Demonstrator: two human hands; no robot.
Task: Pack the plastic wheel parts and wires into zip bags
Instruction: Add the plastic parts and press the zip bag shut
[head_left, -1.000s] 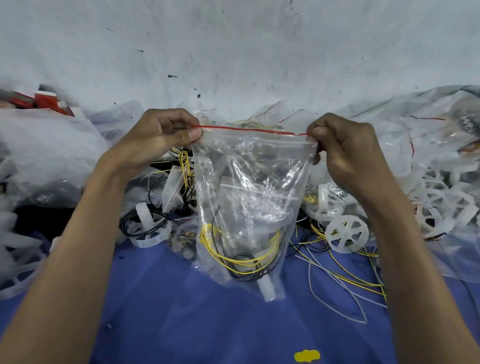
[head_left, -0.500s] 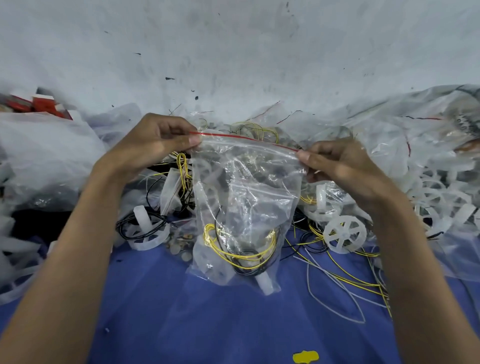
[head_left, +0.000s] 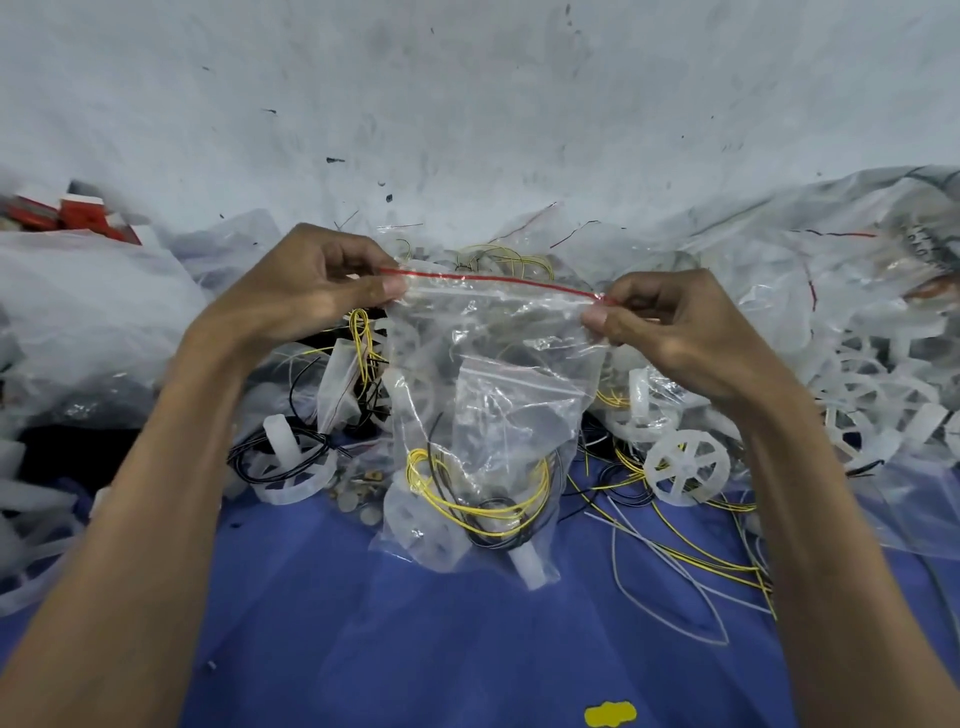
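Observation:
A clear zip bag (head_left: 483, 415) with a red strip along its top hangs between my hands above the blue surface. Inside it lie coiled yellow and black wires (head_left: 478, 504), white plastic wheel parts and a smaller zip bag. My left hand (head_left: 306, 296) pinches the bag's top left corner. My right hand (head_left: 670, 327) pinches the top right corner between thumb and fingers. A loose white spoked wheel (head_left: 685, 473) lies on the surface just right of the bag.
Loose yellow, white and black wires (head_left: 675, 561) spread over the blue surface (head_left: 467, 649) at right. A wheel part wrapped in black wire (head_left: 291, 467) sits at left. Piles of plastic bags (head_left: 78, 312) and white wheel parts (head_left: 883, 395) flank both sides. A white wall stands behind.
The bag has come lower and its top edge now slopes down to the right. My right hand has re-gripped the right corner with the thumb on top.

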